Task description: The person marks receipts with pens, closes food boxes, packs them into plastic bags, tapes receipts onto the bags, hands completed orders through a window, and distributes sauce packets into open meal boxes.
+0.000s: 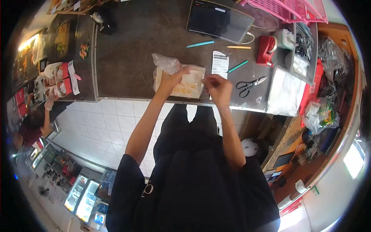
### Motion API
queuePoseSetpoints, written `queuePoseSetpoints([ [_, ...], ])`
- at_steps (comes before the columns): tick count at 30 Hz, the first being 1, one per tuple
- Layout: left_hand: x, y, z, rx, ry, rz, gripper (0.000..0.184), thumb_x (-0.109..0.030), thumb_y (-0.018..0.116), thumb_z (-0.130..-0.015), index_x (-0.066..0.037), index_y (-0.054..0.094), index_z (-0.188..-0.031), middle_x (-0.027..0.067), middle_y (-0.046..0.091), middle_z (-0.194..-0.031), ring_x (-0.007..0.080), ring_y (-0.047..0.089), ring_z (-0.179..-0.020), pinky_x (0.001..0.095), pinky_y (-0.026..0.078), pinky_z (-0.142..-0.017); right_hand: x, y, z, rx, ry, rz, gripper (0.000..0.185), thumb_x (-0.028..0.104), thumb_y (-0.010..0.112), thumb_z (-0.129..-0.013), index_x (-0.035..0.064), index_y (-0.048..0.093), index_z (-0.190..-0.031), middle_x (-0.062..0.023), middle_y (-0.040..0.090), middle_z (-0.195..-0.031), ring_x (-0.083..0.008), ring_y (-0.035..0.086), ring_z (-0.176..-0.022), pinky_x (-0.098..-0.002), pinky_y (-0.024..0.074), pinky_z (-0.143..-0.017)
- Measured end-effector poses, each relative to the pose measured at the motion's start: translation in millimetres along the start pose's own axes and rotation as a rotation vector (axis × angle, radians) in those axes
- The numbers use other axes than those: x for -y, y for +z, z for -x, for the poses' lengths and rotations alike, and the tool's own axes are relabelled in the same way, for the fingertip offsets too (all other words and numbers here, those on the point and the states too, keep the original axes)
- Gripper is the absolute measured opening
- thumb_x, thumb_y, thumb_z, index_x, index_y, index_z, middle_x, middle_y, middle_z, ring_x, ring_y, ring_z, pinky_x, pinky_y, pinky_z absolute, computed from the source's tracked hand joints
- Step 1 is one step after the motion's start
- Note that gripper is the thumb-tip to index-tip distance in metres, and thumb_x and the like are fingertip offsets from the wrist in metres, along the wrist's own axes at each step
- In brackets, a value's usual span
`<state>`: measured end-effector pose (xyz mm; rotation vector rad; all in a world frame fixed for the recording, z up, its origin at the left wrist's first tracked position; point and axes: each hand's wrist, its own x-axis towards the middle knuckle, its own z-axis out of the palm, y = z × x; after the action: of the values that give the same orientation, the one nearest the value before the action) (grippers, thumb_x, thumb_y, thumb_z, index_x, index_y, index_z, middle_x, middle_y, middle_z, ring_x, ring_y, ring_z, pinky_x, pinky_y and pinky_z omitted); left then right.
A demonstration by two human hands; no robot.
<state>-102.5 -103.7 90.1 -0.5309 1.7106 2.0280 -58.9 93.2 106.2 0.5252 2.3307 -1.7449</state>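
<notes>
A pale, squarish box in a clear plastic bag [188, 90] lies near the table's front edge, with yellowish markings on its face. My left hand [170, 82] rests over its left part, fingers bent across the top and holding it down. Loose, crumpled plastic sticks up beyond that hand. At the right edge of the package, my right hand [219, 88] is closed in a pinch on the bag's plastic. A printed receipt [220, 63] lies just beyond my right hand.
Scissors [250, 86], a green pen [237, 66], a red tape dispenser [266, 50] and white plastic bags [285, 91] lie to the right. A tablet [220, 21] is at the back. Another person [33, 123] works at the far left.
</notes>
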Motion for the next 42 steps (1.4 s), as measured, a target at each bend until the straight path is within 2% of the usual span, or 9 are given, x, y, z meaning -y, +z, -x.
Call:
queuePoseSetpoints([
  [8,-26,-12,-10,0.286,-0.142,-0.100,0.023,-0.028,0.066,-0.095,-0.005,0.061,-0.095,-0.0020,0.054,-0.075,0.0095,0.050,-0.066,0.0251,0.038,-0.060,18,39,46,0.281,-0.348,0.192,0.014,-0.005,0.069,-0.073,0.0022,0.073,-0.085,-0.0170,0.067,-0.083,-0.0366,0.067,-0.080,-0.0427,0.0535,-0.070],
  [11,-14,15,22,-0.009,0.200,-0.464,0.024,-0.026,0.065,-0.096,-0.003,0.061,-0.096,0.0037,0.058,-0.073,0.0153,0.057,-0.077,0.0324,0.047,-0.073,8,85,33,0.090,-0.368,0.161,0.013,-0.001,0.069,-0.074,-0.0011,0.070,-0.088,-0.0179,0.066,-0.081,-0.0356,0.066,-0.077,-0.0418,0.0525,-0.067],
  [14,13,6,41,-0.263,0.962,-1.108,0.035,-0.034,0.054,-0.103,0.000,0.056,-0.108,0.0069,0.058,-0.094,0.0190,0.056,-0.093,0.0356,0.045,-0.084,-14,108,31,-0.104,-0.485,0.089,0.011,0.004,0.070,-0.079,-0.0019,0.065,-0.087,-0.0158,0.061,-0.075,-0.0322,0.062,-0.065,-0.0403,0.0507,-0.059],
  [15,27,5,48,-0.310,0.923,-0.724,0.038,-0.037,0.047,-0.105,0.000,0.056,-0.112,0.0095,0.057,-0.110,0.0194,0.054,-0.105,0.0359,0.043,-0.090,-14,109,37,-0.124,-0.473,0.090,0.009,0.005,0.069,-0.081,-0.0011,0.065,-0.086,-0.0148,0.060,-0.074,-0.0308,0.061,-0.063,-0.0396,0.0503,-0.058],
  [19,36,6,61,-0.372,0.578,-0.280,0.053,-0.048,0.040,-0.106,0.001,0.058,-0.115,0.0111,0.057,-0.117,0.0210,0.054,-0.110,0.0373,0.041,-0.098,-20,119,42,-0.234,-0.472,0.106,0.019,-0.002,0.071,-0.075,0.0037,0.063,-0.091,-0.0124,0.060,-0.079,-0.0307,0.063,-0.068,-0.0382,0.0518,-0.057],
  [23,21,-12,65,-0.185,0.375,-0.456,0.066,-0.055,0.030,-0.106,-0.002,0.066,-0.120,0.0107,0.064,-0.112,0.0226,0.057,-0.113,0.0382,0.041,-0.101,-9,120,45,-0.282,-0.475,0.114,0.019,-0.004,0.070,-0.077,0.0026,0.065,-0.094,-0.0134,0.064,-0.085,-0.0314,0.065,-0.071,-0.0368,0.0540,-0.062],
  [28,22,-22,62,-0.114,0.353,-0.343,0.054,-0.044,0.039,-0.107,0.002,0.067,-0.115,0.0152,0.065,-0.120,0.0256,0.056,-0.121,0.0386,0.041,-0.106,9,100,48,-0.209,-0.258,-0.017,0.017,-0.006,0.068,-0.079,0.0003,0.070,-0.095,-0.0157,0.068,-0.089,-0.0283,0.068,-0.075,-0.0343,0.0556,-0.068],
  [33,40,-29,61,-0.138,0.390,-0.411,0.056,-0.048,0.039,-0.106,-0.001,0.069,-0.114,0.0114,0.066,-0.112,0.0218,0.060,-0.108,0.0350,0.045,-0.097,8,96,43,-0.181,-0.048,-0.330,0.011,-0.004,0.069,-0.086,-0.0023,0.071,-0.097,-0.0101,0.071,-0.092,-0.0162,0.069,-0.082,-0.0284,0.0552,-0.073],
  [42,44,-29,57,-0.184,0.484,-0.428,0.055,-0.050,0.038,-0.106,-0.005,0.071,-0.110,0.0100,0.067,-0.099,0.0203,0.060,-0.088,0.0329,0.047,-0.082,8,97,32,-0.187,0.097,-0.630,0.015,-0.001,0.070,-0.091,-0.0053,0.067,-0.105,-0.0075,0.069,-0.093,-0.0122,0.067,-0.085,-0.0254,0.0552,-0.075],
])
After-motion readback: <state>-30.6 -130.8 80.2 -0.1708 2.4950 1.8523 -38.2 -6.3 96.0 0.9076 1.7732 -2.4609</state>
